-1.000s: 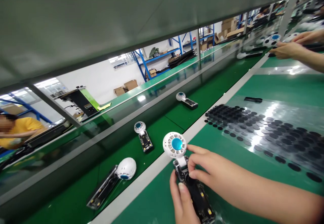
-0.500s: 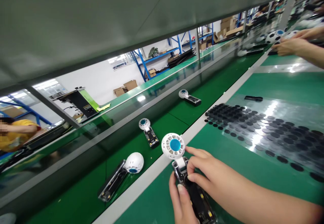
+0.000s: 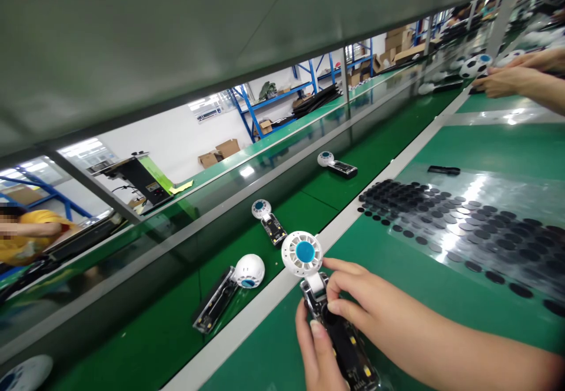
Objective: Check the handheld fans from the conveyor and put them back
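A handheld fan with a white round head [image 3: 302,254], a blue centre and a dark handle [image 3: 346,344] showing circuit parts is held tilted over the near green bench. My left hand [image 3: 318,350] wraps round the handle from below and the left. With thumb and fingers pinched, my right hand [image 3: 359,294] presses a small black disc [image 3: 329,313] against the handle just below the hinge; the fingertips partly cover the disc. Its index finger reaches up beside the fan head.
On the green conveyor [image 3: 154,332] lie several similar fans, including a near one [image 3: 249,271] and a farther one [image 3: 325,159]. A clear sheet [image 3: 441,249] of black discs and a black part [image 3: 444,170] rest at right. Another person's hands [image 3: 507,79] work beyond, near a football-patterned fan [image 3: 475,66].
The fans on the conveyor have shifted up and to the right, and more of a white one shows at bottom left. My hands and the held fan have barely moved.
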Motion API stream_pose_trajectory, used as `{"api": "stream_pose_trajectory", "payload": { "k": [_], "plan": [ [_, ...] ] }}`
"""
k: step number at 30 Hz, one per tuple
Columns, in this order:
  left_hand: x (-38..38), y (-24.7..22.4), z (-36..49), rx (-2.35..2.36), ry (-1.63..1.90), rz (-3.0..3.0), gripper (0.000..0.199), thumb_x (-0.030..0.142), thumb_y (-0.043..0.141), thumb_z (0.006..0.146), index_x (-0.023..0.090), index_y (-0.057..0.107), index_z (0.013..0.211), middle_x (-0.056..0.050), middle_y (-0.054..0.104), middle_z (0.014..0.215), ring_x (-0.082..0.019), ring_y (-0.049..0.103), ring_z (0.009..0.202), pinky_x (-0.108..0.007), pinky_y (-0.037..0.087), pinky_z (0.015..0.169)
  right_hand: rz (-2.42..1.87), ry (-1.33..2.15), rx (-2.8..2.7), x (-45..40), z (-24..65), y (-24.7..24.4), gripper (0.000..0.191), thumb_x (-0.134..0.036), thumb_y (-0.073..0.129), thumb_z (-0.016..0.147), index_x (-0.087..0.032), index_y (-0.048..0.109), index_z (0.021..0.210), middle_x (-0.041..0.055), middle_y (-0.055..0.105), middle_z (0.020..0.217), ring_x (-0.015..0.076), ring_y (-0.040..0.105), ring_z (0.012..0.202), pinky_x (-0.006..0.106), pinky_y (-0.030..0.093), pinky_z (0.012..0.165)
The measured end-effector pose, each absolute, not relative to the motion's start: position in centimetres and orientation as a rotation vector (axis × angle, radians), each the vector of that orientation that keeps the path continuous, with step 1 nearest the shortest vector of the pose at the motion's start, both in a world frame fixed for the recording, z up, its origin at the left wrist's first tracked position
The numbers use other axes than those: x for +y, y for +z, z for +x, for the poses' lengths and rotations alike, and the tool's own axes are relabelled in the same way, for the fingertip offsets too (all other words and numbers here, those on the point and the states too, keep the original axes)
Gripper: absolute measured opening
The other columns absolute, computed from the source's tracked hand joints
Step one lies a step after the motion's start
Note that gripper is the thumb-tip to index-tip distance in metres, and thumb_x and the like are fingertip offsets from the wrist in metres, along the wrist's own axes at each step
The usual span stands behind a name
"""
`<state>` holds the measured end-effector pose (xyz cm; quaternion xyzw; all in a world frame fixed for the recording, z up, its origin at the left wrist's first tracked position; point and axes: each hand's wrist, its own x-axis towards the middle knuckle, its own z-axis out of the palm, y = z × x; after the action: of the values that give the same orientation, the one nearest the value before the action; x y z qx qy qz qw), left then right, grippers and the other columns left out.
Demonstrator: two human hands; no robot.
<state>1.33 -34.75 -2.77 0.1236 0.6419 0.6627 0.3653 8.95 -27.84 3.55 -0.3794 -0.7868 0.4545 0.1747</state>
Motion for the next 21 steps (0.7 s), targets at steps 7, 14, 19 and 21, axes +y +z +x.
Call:
{"api": "stream_pose_trajectory", "payload": {
  "k": [7,14,19,21],
  "plan": [
    [-34.87,-2.55,1.32,1.668,1.699,0.315,0.069,0.063,0.041,0.074,0.016,0.035,0.124,-0.015,0.047,0.127,-0.028,0.043,0.116,-0.033,0.038,0.087,-1.064,1.256,-2.252,-28.04,8.83,3.73,0.016,-0.011,0.045,0.081,-0.021,0.048,0.07,0.005,0.047,0.129,0.0206,0.026,0.129,0.038,0.032,0.101],
    [-34.91,-2.4,1.3,1.669,1.68,0.3,0.058,0.054,0.036,0.081,0.016,0.035,0.125,-0.014,0.049,0.126,-0.026,0.046,0.115,-0.031,0.04,0.085,-1.069,1.217,-2.276,-27.98,8.78,3.66,0.016,-0.009,0.046,0.08,-0.02,0.049,0.069,0.0052,0.05,0.124,0.0201,0.026,0.129,0.039,0.03,0.103],
    [-34.89,-2.31,1.37,1.683,1.683,0.301,0.059,0.056,0.037,0.079,0.016,0.038,0.123,-0.013,0.051,0.124,-0.026,0.047,0.113,-0.031,0.039,0.085,-1.067,1.093,-2.311,-28.18,8.83,3.29,0.014,-0.011,0.047,0.08,-0.021,0.052,0.071,0.0025,0.055,0.118,0.0205,0.027,0.128,0.04,0.032,0.101],
    [-34.83,-2.21,1.4,1.677,1.698,0.303,0.059,0.056,0.037,0.079,0.016,0.038,0.123,-0.014,0.051,0.123,-0.025,0.048,0.112,-0.03,0.039,0.085,-1.089,1.038,-2.331,-28.38,8.81,3.28,0.012,-0.012,0.048,0.08,-0.021,0.052,0.072,0.0021,0.054,0.121,0.0214,0.026,0.128,0.041,0.033,0.101]
  ]
}}
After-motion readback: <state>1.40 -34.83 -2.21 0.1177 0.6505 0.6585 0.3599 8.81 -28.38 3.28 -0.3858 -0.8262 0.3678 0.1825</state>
